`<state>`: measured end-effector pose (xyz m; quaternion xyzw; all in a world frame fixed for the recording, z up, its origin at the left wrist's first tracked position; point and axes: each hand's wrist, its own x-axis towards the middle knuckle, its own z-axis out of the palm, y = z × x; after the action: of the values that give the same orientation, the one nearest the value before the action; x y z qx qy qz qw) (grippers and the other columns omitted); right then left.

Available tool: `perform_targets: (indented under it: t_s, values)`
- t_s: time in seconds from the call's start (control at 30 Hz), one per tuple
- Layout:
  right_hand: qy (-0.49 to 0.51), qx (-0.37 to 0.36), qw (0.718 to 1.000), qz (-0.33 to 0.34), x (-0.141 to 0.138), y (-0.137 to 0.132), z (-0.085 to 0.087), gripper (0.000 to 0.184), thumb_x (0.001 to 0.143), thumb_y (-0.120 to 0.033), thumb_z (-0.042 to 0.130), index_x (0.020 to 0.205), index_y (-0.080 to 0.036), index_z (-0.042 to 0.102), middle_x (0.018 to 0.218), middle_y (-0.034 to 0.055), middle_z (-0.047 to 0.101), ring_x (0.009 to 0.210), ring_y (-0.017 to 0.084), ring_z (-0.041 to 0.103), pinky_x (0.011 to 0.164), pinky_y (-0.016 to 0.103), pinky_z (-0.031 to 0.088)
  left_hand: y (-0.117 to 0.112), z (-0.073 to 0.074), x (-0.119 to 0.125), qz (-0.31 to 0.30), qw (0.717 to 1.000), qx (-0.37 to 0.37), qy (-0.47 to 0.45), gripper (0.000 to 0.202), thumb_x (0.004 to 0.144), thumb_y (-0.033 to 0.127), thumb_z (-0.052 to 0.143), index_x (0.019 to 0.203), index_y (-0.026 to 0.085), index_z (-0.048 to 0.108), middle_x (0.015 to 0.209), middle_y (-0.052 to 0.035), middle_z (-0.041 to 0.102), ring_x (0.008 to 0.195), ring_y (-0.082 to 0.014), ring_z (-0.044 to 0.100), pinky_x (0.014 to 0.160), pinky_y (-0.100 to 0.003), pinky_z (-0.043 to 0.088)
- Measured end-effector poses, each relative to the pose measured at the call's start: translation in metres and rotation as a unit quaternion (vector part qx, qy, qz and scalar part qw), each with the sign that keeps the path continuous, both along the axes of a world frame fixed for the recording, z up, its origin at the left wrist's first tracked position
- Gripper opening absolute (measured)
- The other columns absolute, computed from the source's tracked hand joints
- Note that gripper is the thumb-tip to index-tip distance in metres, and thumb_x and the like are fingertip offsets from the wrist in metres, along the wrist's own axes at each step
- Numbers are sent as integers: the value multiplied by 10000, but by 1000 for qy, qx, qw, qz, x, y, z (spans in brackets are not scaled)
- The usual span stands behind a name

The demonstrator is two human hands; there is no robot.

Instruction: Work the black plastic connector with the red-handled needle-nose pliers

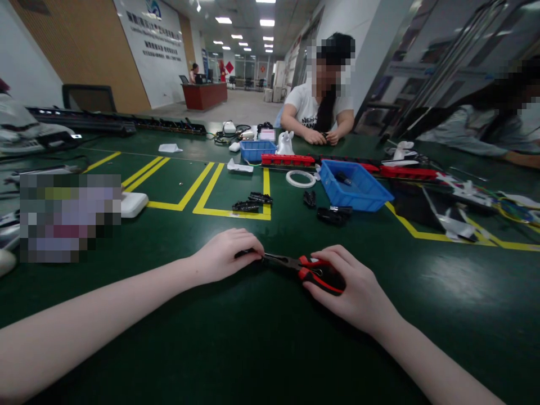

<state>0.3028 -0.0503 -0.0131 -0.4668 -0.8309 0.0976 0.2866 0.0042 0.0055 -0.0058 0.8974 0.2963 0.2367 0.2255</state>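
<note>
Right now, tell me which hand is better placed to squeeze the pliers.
Probably the right hand: it wraps the red handles of the pliers, while the left hand pinches a small black part at their tip.

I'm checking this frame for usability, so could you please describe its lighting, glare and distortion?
Head view: even ceiling light; soft glare on the green table at right; wide-angle bending at the edges; sharp on the left hand pinching a black part and the right hand gripping the pliers.
</note>
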Motion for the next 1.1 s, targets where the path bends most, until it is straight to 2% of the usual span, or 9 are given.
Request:
perform_targets:
  t_s: [0.17, 0.53, 0.73, 0.93, 1.03, 1.1]
  values:
    - [-10, 1, 1000, 2, 0, 0, 6, 333, 868, -388, 678, 1155, -226, 629, 1102, 85, 638, 930, 222, 672, 755, 334, 604, 0, 3, 0, 4, 1000, -2, 10, 107, 941, 98, 623, 1011, 171, 659, 999, -25, 694, 952, -177, 643, 831, -317, 513]
    - [-21, 16, 1000, -4, -3, 0, 2, 355, 874, -437, 665, 1169, -243, 635, 1110, 86, 649, 932, 240, 685, 735, 345, 604, 2, -2, -1, -2, 1000, 3, -7, 115, 982, 114, 557, 1033, 184, 632, 1005, -24, 663, 946, -166, 627, 806, -285, 506]
    - [-43, 50, 998, 20, -4, 1, 3, 343, 885, -410, 657, 1175, -232, 615, 1101, 83, 669, 936, 237, 692, 765, 345, 604, 3, -3, -1, -20, 999, 28, -4, 103, 975, 126, 572, 1040, 184, 626, 1024, -24, 669, 972, -169, 625, 819, -283, 500]
    - [-80, 99, 991, 32, 3, 5, -2, 365, 891, -427, 643, 1196, -231, 598, 1075, 91, 709, 928, 274, 707, 774, 409, 609, 5, -3, -1, -30, 999, 39, -8, 98, 970, 137, 590, 1053, 180, 620, 1034, -30, 674, 976, -166, 623, 813, -275, 495]
    - [-87, 113, 989, 32, 5, 7, -2, 363, 885, -431, 643, 1184, -229, 611, 1069, 89, 718, 913, 285, 714, 758, 418, 607, 5, 0, -1, -41, 999, 29, -8, 97, 966, 184, 620, 1062, 178, 616, 1037, -34, 671, 973, -170, 620, 814, -281, 499]
    - [-95, 121, 988, 33, 5, 7, -1, 365, 884, -427, 645, 1187, -226, 614, 1074, 89, 720, 912, 287, 716, 752, 420, 606, 4, 1, -1, -45, 999, 27, -3, 168, 943, 240, 666, 1086, 174, 608, 1064, -49, 663, 982, -183, 616, 810, -294, 505]
